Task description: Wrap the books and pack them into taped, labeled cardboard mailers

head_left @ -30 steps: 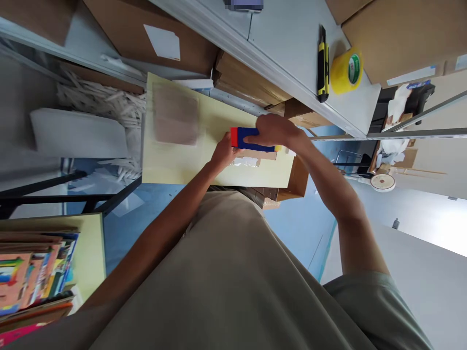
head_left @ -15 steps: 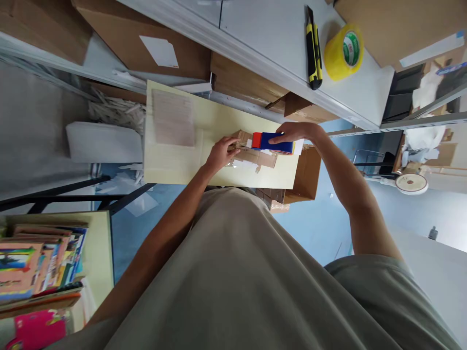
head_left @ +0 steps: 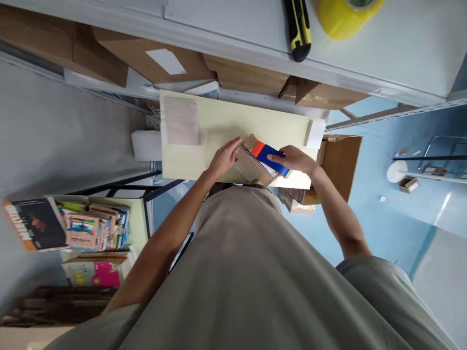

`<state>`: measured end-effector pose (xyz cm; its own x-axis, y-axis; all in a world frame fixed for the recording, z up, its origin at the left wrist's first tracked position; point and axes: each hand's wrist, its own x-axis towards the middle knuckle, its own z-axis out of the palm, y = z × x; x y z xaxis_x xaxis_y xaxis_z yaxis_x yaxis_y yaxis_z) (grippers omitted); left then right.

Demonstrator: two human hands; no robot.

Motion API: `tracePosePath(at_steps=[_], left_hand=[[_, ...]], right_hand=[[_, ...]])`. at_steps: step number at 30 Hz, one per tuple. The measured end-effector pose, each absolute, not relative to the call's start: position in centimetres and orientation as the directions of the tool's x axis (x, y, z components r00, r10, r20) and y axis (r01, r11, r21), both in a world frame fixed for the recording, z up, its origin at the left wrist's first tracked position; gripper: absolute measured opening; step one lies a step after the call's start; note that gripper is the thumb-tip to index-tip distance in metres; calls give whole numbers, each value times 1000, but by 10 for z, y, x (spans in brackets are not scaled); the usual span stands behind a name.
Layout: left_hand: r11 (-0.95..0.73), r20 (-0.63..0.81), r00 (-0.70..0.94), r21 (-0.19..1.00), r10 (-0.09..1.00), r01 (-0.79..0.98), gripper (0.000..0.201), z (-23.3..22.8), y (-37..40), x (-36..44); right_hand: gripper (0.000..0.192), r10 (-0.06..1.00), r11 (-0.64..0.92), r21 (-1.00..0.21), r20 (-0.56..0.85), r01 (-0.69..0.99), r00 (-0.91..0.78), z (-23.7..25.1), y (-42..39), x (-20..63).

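The right hand [head_left: 294, 159] grips a flat blue rectangular box with an orange end [head_left: 265, 153], over a brown cardboard box [head_left: 251, 166]. At the cardboard's nine o'clock, the left hand [head_left: 223, 160], half-spread, touches it. Ten o'clock: a pinkish printed paper sheet [head_left: 181, 121], illegible.

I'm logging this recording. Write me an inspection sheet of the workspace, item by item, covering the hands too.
Surface: pale yellow table, in use near its front edge.
Job's things: brown cardboard package, slanted; blue-and-red object over it, exact kind unclear.
Clutter: paper sheet at the table's left end, white box at its right; knife and yellow tape on the shelf.
Left hand: at the package's left end; grip unclear.
Right hand: holding the blue-and-red object.
Cables: nothing seen.
Surroundings: books at lower left; open carton beyond the table's right end.
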<state>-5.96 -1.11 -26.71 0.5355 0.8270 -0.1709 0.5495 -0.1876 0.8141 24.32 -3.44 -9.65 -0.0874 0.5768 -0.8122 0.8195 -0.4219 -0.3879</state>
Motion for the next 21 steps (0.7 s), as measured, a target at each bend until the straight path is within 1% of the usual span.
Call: tracePosePath(at_steps=[3, 7, 12, 15, 19, 21], left_hand=[[-184, -170, 566, 838, 807, 515, 64, -265, -8, -50], [-207, -181, 640, 851, 747, 482, 68, -259, -6, -46], [-154, -241, 642, 855, 728, 496, 73, -249, -13, -40], [-143, -252, 646, 858, 721, 494, 75, -245, -18, -31], [-158, -261, 651, 845, 713, 511, 81, -243, -19, -26], [-176, -261, 659, 836, 706, 520, 83, -244, -19, -28]], right_hand=[[61, 594, -443, -376, -803, 814, -47, -103, -56, 234], [57, 606, -446, -362, -795, 818, -21, -113, -73, 231], [54, 565, -487, -368, -824, 792, -35, -112, -96, 240], [53, 571, -519, -386, -820, 762, -26, -110, -113, 243], [48, 564, -523, -338, -826, 782, 21, -114, -128, 238], [49, 555, -533, -339, -831, 775, 19, -117, -130, 235]])
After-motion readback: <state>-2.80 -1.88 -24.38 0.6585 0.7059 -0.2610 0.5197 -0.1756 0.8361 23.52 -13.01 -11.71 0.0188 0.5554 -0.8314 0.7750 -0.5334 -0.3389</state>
